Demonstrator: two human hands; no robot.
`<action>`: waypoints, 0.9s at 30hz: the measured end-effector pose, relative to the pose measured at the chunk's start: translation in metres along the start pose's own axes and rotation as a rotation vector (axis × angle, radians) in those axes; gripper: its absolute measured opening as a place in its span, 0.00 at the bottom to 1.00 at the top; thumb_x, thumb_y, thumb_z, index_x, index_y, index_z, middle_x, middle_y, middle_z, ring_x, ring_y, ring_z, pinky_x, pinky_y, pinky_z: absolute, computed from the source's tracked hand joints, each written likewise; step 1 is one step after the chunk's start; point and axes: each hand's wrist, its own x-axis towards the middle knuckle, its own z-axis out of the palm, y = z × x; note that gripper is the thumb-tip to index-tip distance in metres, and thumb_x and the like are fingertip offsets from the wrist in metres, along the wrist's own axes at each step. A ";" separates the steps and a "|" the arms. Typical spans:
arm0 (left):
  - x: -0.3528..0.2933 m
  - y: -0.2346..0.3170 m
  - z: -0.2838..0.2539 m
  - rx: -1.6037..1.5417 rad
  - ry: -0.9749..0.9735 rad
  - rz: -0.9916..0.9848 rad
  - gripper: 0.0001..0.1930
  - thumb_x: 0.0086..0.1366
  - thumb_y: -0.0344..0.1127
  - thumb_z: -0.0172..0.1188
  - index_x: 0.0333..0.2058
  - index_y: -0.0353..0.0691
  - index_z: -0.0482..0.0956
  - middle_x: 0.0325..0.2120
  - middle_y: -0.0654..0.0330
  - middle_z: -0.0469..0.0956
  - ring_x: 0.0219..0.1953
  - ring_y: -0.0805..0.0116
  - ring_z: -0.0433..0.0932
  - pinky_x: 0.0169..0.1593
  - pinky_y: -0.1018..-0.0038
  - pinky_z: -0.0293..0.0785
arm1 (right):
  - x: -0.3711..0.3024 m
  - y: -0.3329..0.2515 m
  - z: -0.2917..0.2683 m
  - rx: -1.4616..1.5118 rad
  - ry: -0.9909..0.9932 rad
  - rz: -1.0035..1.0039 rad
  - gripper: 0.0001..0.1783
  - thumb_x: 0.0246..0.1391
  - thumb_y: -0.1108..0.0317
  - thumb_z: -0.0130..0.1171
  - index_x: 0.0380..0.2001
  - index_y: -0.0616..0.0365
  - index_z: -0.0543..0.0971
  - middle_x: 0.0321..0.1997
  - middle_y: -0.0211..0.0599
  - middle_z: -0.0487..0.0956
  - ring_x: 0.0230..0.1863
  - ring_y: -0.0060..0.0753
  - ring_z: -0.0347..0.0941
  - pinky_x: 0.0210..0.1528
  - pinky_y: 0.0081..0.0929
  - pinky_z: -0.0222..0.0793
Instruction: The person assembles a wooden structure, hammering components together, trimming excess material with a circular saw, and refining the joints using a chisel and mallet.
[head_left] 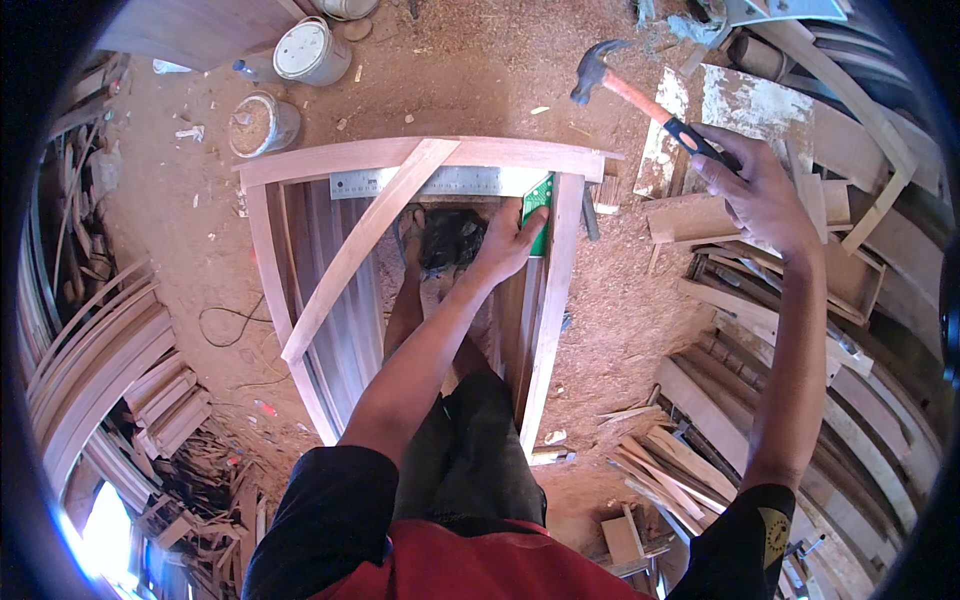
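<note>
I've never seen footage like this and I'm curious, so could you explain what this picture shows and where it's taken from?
There's no machine here, just a person's two bare hands. The picture comes from a wide fisheye camera worn on the head, looking down, so straight edges bend near the rim. The left hand grips a silver-and-green carpenter's square at the far right corner of a pale wooden frame. A flat, pale wooden strip crosses the frame diagonally. Off to the right, the right hand holds a claw hammer with a dark head and orange-and-black handle. Beyond the frame, a white round bucket stands on the reddish-brown floor.
</note>
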 end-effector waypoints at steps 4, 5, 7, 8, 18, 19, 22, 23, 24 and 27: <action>0.000 0.002 0.004 -0.037 0.024 0.026 0.28 0.73 0.51 0.54 0.58 0.33 0.67 0.47 0.40 0.77 0.52 0.45 0.77 0.55 0.60 0.71 | 0.021 -0.024 -0.010 -0.192 -0.102 -0.036 0.22 0.64 0.62 0.60 0.58 0.59 0.77 0.20 0.27 0.68 0.21 0.21 0.61 0.25 0.28 0.57; -0.002 0.000 0.003 -0.034 0.045 0.024 0.27 0.73 0.52 0.54 0.56 0.33 0.68 0.45 0.40 0.78 0.50 0.45 0.79 0.52 0.59 0.72 | 0.024 -0.035 -0.009 -0.201 -0.123 0.006 0.21 0.64 0.63 0.60 0.58 0.59 0.78 0.21 0.28 0.68 0.22 0.21 0.61 0.25 0.29 0.57; -0.003 -0.003 0.003 -0.062 0.073 0.011 0.26 0.73 0.51 0.55 0.56 0.34 0.68 0.42 0.40 0.78 0.47 0.42 0.79 0.48 0.58 0.74 | 0.032 -0.043 -0.007 -0.230 -0.151 -0.003 0.21 0.65 0.66 0.58 0.59 0.60 0.77 0.20 0.28 0.69 0.22 0.22 0.61 0.25 0.30 0.57; -0.003 -0.004 0.004 -0.029 0.087 0.063 0.26 0.73 0.51 0.54 0.56 0.34 0.67 0.42 0.39 0.77 0.45 0.40 0.79 0.47 0.58 0.74 | 0.036 -0.048 -0.009 -0.213 -0.186 0.034 0.20 0.65 0.67 0.58 0.59 0.60 0.77 0.20 0.29 0.69 0.21 0.22 0.60 0.25 0.30 0.58; -0.001 0.011 0.002 -0.024 0.087 -0.034 0.21 0.71 0.44 0.57 0.52 0.32 0.71 0.44 0.37 0.75 0.48 0.36 0.74 0.49 0.50 0.70 | 0.064 -0.078 -0.040 -0.309 -0.337 0.066 0.21 0.66 0.66 0.57 0.59 0.63 0.75 0.21 0.32 0.71 0.21 0.24 0.61 0.25 0.31 0.59; 0.002 0.012 0.000 0.023 0.098 0.043 0.22 0.71 0.44 0.56 0.54 0.32 0.70 0.47 0.36 0.74 0.50 0.35 0.73 0.52 0.48 0.69 | 0.065 -0.080 -0.044 -0.346 -0.218 -0.058 0.22 0.67 0.65 0.56 0.60 0.63 0.75 0.22 0.33 0.71 0.22 0.23 0.62 0.26 0.30 0.61; 0.001 0.023 -0.006 0.070 0.017 -0.123 0.24 0.71 0.47 0.56 0.56 0.33 0.69 0.50 0.37 0.74 0.51 0.34 0.72 0.54 0.48 0.69 | 0.072 -0.091 -0.051 -0.330 0.121 -0.145 0.23 0.69 0.62 0.53 0.62 0.62 0.73 0.23 0.35 0.72 0.23 0.24 0.65 0.27 0.30 0.65; 0.000 0.020 -0.007 0.058 0.040 -0.107 0.25 0.71 0.48 0.55 0.57 0.33 0.68 0.51 0.37 0.73 0.52 0.34 0.71 0.55 0.48 0.68 | 0.076 -0.104 -0.048 -0.388 0.120 0.012 0.24 0.70 0.62 0.51 0.64 0.60 0.71 0.26 0.42 0.77 0.26 0.29 0.71 0.32 0.34 0.70; 0.000 0.018 -0.004 0.036 0.052 -0.080 0.26 0.71 0.48 0.55 0.58 0.33 0.68 0.52 0.36 0.73 0.53 0.34 0.71 0.55 0.48 0.68 | 0.072 -0.091 -0.045 -0.432 0.067 -0.075 0.24 0.70 0.62 0.51 0.64 0.60 0.71 0.28 0.44 0.79 0.26 0.29 0.72 0.32 0.35 0.70; 0.001 0.020 -0.006 0.127 0.077 0.023 0.25 0.73 0.47 0.54 0.59 0.35 0.65 0.48 0.35 0.75 0.49 0.32 0.74 0.50 0.49 0.72 | 0.057 -0.065 -0.015 -0.434 -0.399 -0.103 0.22 0.70 0.64 0.50 0.64 0.57 0.72 0.33 0.50 0.83 0.26 0.32 0.74 0.31 0.37 0.69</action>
